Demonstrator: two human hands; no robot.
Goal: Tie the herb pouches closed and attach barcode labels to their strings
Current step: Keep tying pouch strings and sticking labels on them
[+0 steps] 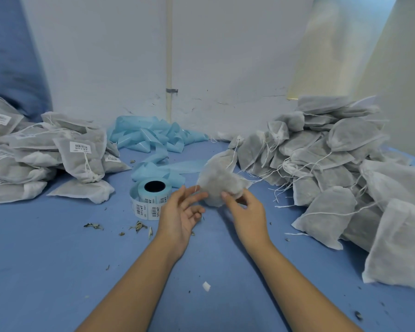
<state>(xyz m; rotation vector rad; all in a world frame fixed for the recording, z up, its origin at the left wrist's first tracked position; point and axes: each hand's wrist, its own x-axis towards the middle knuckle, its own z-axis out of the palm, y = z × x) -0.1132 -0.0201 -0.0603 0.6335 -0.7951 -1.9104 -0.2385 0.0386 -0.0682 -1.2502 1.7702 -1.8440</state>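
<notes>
A right hand (246, 209) pinches a blurred, filled herb pouch (219, 180) above the blue table (58, 259) while the left hand (182, 213) hangs relaxed beside it, the barcode label roll (149, 198) just left, labelled pouches (58, 152) heaped far left, unlabelled pouches (333, 168) piled right.

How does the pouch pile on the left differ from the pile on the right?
The left pile has white barcode labels on several pouches; no labels show on the right pile. The left pile lies lower and flatter; the right pile is heaped higher against the wall. Loose strings trail from the right pile onto the blue surface; the left pile's strings lie on its pouches. Both hold grey-filled white mesh pouches.
</notes>
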